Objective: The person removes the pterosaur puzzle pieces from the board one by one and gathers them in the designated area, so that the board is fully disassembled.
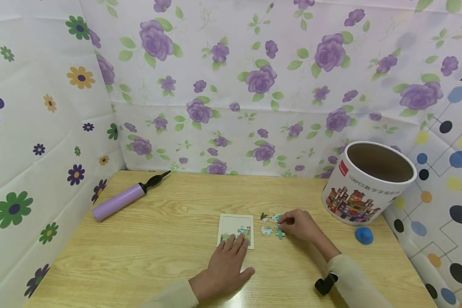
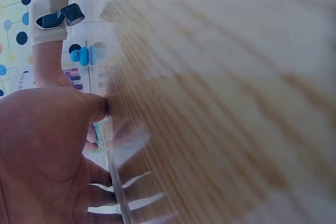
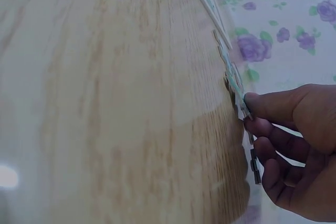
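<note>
Under your hands lies a pale wood-grain worktop [image 1: 158,239], smooth with a soft sheen that throws back light in the right wrist view. Your left hand [image 1: 225,265] rests on a white matt cardboard puzzle board [image 1: 235,224]. Your right hand [image 1: 298,224] touches thin printed card puzzle pieces [image 1: 269,230]. Beyond your right hand stands a round paperboard tub [image 1: 365,184] with a glossy printed wrap. Far left of your left hand lies a lilac smooth plastic pump [image 1: 119,200].

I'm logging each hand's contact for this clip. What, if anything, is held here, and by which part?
The right hand pinches a loose puzzle piece by its edge. The left hand lies flat on the puzzle tray, gripping nothing.
</note>
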A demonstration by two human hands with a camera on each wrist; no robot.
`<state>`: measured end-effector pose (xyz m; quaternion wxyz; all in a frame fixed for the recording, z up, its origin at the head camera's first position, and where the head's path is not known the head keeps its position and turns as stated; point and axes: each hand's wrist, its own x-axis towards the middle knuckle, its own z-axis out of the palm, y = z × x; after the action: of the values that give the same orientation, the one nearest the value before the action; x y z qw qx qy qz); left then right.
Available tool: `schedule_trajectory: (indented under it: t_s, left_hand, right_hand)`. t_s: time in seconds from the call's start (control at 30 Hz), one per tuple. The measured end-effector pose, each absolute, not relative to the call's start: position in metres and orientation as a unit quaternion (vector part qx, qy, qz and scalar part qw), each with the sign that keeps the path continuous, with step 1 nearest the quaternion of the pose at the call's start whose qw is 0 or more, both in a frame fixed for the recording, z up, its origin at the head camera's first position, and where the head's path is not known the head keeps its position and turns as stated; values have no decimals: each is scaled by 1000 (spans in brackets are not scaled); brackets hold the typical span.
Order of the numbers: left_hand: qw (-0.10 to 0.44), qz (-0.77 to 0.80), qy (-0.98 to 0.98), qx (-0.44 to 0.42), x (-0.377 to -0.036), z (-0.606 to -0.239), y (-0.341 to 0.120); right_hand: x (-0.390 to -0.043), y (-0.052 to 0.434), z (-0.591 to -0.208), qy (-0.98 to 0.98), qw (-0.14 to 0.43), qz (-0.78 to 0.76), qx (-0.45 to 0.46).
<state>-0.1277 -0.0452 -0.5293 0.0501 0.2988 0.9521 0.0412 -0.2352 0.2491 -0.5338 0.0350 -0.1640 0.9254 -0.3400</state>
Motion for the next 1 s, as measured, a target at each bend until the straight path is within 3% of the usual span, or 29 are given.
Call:
schedule_trajectory:
  t_s: [0.5, 1.0]
  left_hand:
    - [81, 64, 951, 291, -125, -522, -43]
    - [36, -4, 947, 319, -119, -524, -41]
  right_hand:
    - [-232, 238, -527, 919, 29, -347, -185]
    - [-237, 199, -523, 905, 43, -346, -243]
